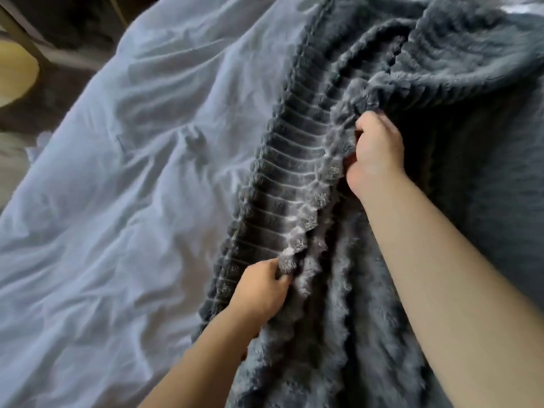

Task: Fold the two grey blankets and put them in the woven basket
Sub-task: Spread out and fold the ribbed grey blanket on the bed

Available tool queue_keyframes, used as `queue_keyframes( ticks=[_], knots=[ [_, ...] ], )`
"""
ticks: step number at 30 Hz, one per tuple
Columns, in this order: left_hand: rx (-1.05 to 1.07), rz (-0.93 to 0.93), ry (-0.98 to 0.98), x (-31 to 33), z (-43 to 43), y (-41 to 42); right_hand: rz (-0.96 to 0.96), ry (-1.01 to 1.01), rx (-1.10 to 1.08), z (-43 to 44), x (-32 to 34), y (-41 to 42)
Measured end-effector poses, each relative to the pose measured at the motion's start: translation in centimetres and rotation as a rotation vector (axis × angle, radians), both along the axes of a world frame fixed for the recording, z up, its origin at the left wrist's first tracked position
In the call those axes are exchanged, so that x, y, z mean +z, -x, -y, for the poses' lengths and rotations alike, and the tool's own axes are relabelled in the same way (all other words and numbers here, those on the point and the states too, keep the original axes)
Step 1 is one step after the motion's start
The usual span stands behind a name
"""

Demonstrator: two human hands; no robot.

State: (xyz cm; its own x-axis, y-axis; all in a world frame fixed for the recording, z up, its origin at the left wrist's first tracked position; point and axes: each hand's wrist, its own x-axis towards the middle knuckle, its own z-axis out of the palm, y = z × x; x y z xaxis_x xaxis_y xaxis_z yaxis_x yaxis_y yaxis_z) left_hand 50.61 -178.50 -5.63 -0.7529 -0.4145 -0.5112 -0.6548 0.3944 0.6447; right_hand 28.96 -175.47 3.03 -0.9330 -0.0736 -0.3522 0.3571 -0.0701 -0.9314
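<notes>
Head camera looks down on a ribbed grey blanket [294,160] bunched in long folds under both hands. The left hand [260,291] pinches its scalloped edge between thumb and curled fingers. Farther along that edge, the right hand [378,148] is fisted around a gathered fold. Left of both hands spreads a rumpled pale duvet [132,172]; right of the right forearm lies flatter grey fabric [500,231].

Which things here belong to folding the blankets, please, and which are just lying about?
Job in hand: ribbed blanket; left hand and right hand, both gripping its edge; smooth grey cloth at right, possibly the second blanket.

Lying about: pale duvet; yellow object, blurred; metal bar.
</notes>
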Motion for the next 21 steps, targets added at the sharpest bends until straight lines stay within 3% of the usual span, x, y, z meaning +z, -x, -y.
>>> queue_keyframes(
  ticks=[2, 4, 7, 10, 12, 16, 18, 19, 21],
  knots=[
    [0.342, -0.043, 0.031, 0.0, 3.0, -0.2, -0.106, 0.027, 0.105, 3.7, 0.1, 0.9],
    [0.582, -0.022, 0.155, -0.4, 6.3, -0.8, -0.089, -0.097, 0.333, 6.3, -1.7, 1.1],
    [0.430, 0.198, 0.195, -1.1, 8.6, -1.3, 0.079, -0.374, 0.713, 6.2, -6.1, 0.1],
    [0.276, 0.069, 0.211, -0.9, 7.8, -0.4, 0.015, -0.380, 0.517, 1.1, -8.6, 0.3],
    [0.225, -0.036, 0.172, -0.8, 7.2, 0.4, -0.025, -0.490, 0.320, -5.0, -9.7, 1.1],
    [0.430, -0.047, -0.249, -0.6, 6.8, 2.0, 0.003, -1.042, -0.108, -23.3, -10.5, 1.1],
    [0.443, 0.006, -0.384, -0.7, 6.3, 2.4, 0.145, -1.295, -0.231, -32.3, -10.1, 0.1],
    [0.426, 0.033, -0.389, -0.7, 5.8, 2.5, 0.251, -1.311, -0.241, -35.8, -10.0, -0.8],
    [0.437, 0.037, -0.350, -0.1, 4.8, 2.4, 0.418, -1.110, -0.220, -39.4, -9.2, -3.1]
  ],
)
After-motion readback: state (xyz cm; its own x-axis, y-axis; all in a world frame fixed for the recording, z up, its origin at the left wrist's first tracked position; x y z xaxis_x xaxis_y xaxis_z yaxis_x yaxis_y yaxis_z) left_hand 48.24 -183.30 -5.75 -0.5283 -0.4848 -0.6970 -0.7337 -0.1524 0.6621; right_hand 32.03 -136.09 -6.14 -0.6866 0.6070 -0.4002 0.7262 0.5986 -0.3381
